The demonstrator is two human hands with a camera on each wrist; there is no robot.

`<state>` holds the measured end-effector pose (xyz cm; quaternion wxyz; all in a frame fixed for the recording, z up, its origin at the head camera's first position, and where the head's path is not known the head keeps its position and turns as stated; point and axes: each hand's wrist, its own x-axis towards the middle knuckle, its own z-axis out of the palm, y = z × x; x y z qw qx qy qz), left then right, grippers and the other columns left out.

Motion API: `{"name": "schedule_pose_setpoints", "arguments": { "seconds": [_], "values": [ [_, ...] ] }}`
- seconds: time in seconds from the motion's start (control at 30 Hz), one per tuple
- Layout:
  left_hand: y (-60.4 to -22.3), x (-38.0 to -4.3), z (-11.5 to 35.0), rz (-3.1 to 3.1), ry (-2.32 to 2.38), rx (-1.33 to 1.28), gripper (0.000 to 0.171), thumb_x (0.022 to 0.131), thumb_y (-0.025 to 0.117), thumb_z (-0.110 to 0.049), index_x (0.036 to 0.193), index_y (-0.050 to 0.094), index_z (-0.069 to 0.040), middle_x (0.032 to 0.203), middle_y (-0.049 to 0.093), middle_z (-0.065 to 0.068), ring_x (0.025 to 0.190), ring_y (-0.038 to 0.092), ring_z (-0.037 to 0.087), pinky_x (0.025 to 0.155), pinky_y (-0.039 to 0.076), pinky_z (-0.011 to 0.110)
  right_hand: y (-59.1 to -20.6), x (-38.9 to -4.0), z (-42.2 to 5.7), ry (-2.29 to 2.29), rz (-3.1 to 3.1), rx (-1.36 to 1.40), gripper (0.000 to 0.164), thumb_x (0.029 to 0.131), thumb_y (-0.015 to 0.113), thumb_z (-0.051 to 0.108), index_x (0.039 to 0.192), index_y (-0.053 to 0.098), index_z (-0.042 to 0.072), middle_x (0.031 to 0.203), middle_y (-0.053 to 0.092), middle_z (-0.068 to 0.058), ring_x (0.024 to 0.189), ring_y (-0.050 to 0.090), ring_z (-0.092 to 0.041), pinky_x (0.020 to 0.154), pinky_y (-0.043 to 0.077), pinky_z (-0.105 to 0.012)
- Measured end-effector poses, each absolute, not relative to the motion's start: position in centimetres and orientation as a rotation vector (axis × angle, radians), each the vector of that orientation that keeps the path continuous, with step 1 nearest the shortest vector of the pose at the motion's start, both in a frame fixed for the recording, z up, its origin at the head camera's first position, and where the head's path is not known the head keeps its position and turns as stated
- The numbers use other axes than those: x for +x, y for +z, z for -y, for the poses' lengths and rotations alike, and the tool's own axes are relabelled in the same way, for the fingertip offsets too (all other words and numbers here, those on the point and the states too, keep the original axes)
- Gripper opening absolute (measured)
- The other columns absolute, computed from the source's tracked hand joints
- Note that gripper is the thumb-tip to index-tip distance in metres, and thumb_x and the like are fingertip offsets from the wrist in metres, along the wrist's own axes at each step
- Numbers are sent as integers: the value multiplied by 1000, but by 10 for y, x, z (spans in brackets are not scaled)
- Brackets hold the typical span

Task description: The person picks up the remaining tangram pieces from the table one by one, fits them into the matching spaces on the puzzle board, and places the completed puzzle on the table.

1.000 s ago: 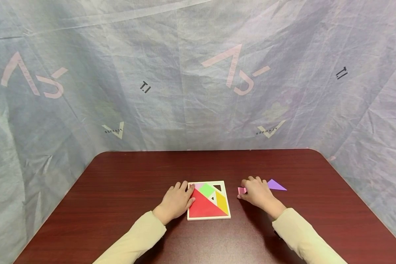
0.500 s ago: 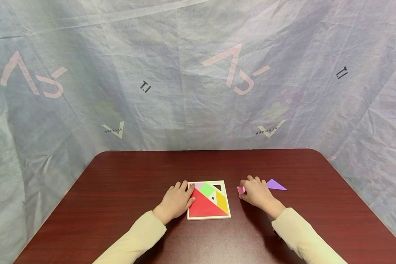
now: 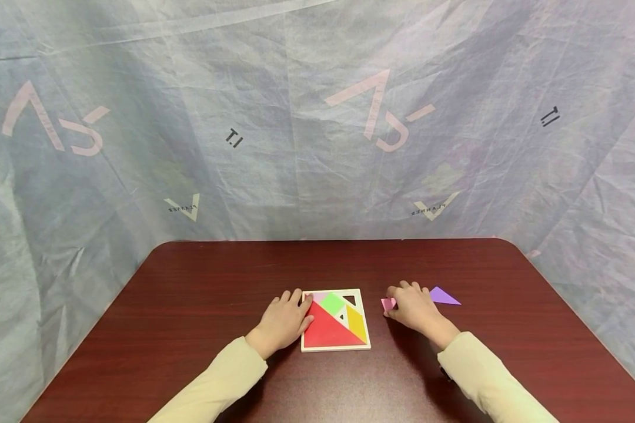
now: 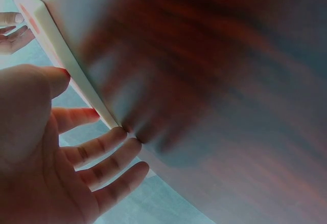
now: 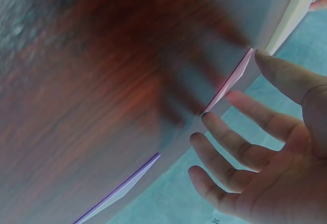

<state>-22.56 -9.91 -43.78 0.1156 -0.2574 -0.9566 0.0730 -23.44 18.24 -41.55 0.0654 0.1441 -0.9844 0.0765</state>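
Note:
A tangram tray (image 3: 336,349) with a white rim lies on the table in the head view. In it sit a big red triangle (image 3: 325,329), a green square (image 3: 332,304), a yellow parallelogram (image 3: 356,325) and a lilac piece (image 3: 320,296), partly covered by a finger. My left hand (image 3: 279,322) rests at the tray's left edge, thumb and index finger over the rim, fingers fairly straight. To the right of the tray, my right hand (image 3: 414,305) holds a small pink tangram piece (image 3: 387,304) at the table between thumb and fingertips; the hand hides part of it.
Beyond the right hand lies a purple triangle (image 3: 445,296), flat on the table (image 3: 217,276). Two dark gaps show in the tray, one at its upper right corner and a smaller one near the middle. A grey printed cloth (image 3: 296,176) hangs behind the table.
The pink piece has turned slightly under my right fingers, which have shifted a little. The left hand and the tray stay where they were.

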Motion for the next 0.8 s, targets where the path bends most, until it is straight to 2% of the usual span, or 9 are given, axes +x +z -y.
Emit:
{"name": "schedule_pose_setpoints", "arguments": {
  "seconds": [0.3,0.5,0.8],
  "values": [
    [-437,-225,99,2806,207,-755,45,91,49,-41,126,54,-13,112,51,11,96,51,25,77,47,38,-416,-234,-181,226,2977,402,34,68,78,29,92,66,9,85,58,-10,80,51,-31,67,39,-46],
    [-437,-225,99,2802,209,-750,45,91,49,-41,126,54,-13,112,51,11,96,51,25,77,47,38,-416,-237,-180,255,3002,391,34,68,78,29,93,66,8,89,59,-13,84,52,-33,70,40,-48],
    [-438,-225,100,2774,209,-757,44,91,50,-40,125,55,-13,110,52,11,94,52,25,75,47,37,-413,-239,-179,290,3018,380,39,66,80,29,96,67,7,93,57,-14,84,51,-32,69,40,-45]
  ]
}}
